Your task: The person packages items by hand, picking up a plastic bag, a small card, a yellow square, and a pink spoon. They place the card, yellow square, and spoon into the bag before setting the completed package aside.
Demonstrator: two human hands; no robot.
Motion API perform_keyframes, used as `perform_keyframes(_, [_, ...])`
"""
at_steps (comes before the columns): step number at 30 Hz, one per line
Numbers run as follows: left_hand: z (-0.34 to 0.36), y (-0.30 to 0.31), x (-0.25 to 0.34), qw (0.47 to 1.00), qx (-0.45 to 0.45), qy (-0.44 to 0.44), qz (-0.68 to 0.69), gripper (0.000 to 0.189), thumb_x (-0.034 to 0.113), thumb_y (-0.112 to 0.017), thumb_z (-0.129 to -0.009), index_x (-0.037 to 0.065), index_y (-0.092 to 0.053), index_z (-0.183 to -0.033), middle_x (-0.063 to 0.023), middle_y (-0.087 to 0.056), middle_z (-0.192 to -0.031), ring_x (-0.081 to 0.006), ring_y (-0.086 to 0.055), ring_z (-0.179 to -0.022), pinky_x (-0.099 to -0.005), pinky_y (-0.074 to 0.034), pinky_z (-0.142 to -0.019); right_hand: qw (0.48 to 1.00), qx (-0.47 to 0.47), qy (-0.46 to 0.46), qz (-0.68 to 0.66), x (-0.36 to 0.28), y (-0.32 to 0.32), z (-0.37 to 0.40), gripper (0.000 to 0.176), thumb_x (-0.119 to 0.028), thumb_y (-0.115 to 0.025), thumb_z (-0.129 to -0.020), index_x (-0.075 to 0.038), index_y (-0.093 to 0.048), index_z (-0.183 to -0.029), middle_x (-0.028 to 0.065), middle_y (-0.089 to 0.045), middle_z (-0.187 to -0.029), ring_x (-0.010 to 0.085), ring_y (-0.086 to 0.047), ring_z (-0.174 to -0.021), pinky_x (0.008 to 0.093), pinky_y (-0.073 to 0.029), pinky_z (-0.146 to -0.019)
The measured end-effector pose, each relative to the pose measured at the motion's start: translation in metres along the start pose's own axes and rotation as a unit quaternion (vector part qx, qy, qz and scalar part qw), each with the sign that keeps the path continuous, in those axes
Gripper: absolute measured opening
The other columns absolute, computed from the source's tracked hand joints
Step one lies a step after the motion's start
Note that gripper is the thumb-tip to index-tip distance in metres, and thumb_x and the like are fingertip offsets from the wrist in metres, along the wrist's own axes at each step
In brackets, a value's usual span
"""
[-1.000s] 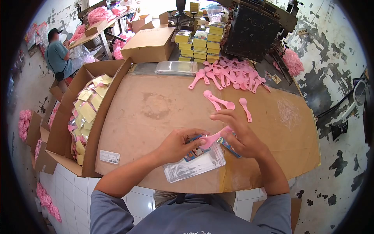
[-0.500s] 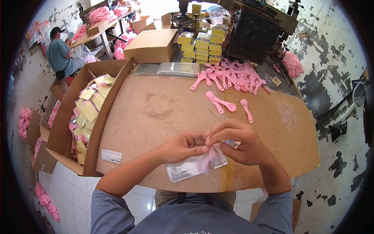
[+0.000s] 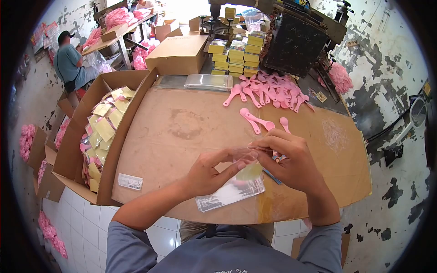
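Note:
A clear plastic bag (image 3: 248, 171) hangs between my hands, with something pale yellow showing through it. My left hand (image 3: 210, 172) pinches its left side with thumb and fingers. On the other side, my right hand (image 3: 291, 159) is closed at the bag's upper edge. Part of a colourful printed card (image 3: 272, 177) shows beneath the right hand; how it is held is hidden. Below them, flat clear bags (image 3: 230, 195) lie at the table's near edge. Just beyond the right hand is a pink measuring spoon (image 3: 284, 123), partly covered, with two crossed pink spoons (image 3: 257, 121) to its left.
Pink spoons (image 3: 273, 88) are heaped at the back, before stacked yellow-edged cards (image 3: 236, 54) and a black machine (image 3: 296, 38). More clear bags (image 3: 208, 82) lie left of them. An open carton (image 3: 125, 152) of packed bags borders the table's left. A person (image 3: 70, 63) sits far left.
Both hands have risen slightly away from me, and the bag has lifted with them. A yellow patch now shows in it. My right hand now partly covers the single spoon.

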State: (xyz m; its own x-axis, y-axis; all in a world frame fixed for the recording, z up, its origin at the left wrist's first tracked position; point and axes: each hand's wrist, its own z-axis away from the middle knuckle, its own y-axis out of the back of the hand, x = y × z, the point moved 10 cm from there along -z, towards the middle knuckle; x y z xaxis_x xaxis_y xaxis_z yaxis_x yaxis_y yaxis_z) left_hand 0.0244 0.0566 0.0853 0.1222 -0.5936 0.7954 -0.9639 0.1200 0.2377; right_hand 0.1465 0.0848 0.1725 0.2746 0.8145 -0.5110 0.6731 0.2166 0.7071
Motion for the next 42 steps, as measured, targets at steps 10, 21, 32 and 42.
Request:
perform_keyframes(10, [0.005,0.005,-0.012,0.994,0.016,0.109,0.024,0.040,0.004,-0.065,-0.101,-0.004,-0.057,-0.139,-0.0119,-0.079,-0.094,-0.0102,-0.074,-0.084,-0.0265,-0.059,-0.077,0.935,0.103,0.181,0.289,-0.038,-0.011,0.006,0.023,-0.015,-0.079,-0.079,-0.008,-0.071,-0.100,0.0066,-0.065,-0.113,0.0238,-0.064,-0.106,0.0402,-0.046,-0.089])
perform_keyframes(21, [0.008,-0.012,-0.011,0.987,-0.067,0.046,-0.141,0.050,0.005,-0.069,-0.097,-0.003,-0.053,-0.143,-0.0122,-0.080,-0.094,-0.0213,-0.079,-0.086,-0.0306,-0.061,-0.079,0.945,0.079,0.113,0.296,0.005,-0.017,-0.001,0.015,-0.007,-0.067,-0.081,-0.006,-0.063,-0.096,0.0080,-0.060,-0.102,0.0250,-0.059,-0.101,0.0421,-0.046,-0.089])
perform_keyframes(32, [0.004,0.001,-0.042,0.969,0.008,0.190,0.157,0.043,0.007,-0.056,-0.107,-0.002,-0.048,-0.148,-0.0163,-0.077,-0.113,-0.0129,-0.069,-0.108,-0.0284,-0.054,-0.095,0.910,0.243,-0.328,0.074,0.288,0.188,0.147,0.020,0.000,-0.052,-0.101,0.000,-0.058,-0.120,0.0106,-0.070,-0.094,0.0235,-0.071,-0.087,0.0382,-0.059,-0.081])
perform_keyframes(42, [0.006,0.000,-0.060,0.962,0.018,0.230,0.146,0.039,0.015,-0.054,-0.110,0.000,-0.053,-0.146,-0.0147,-0.076,-0.116,-0.0147,-0.071,-0.107,-0.0307,-0.056,-0.095,0.939,0.114,-0.274,0.172,0.176,0.094,0.092,0.033,-0.009,-0.072,-0.090,-0.001,-0.069,-0.122,0.0117,-0.073,-0.112,0.0246,-0.070,-0.103,0.0378,-0.053,-0.087])
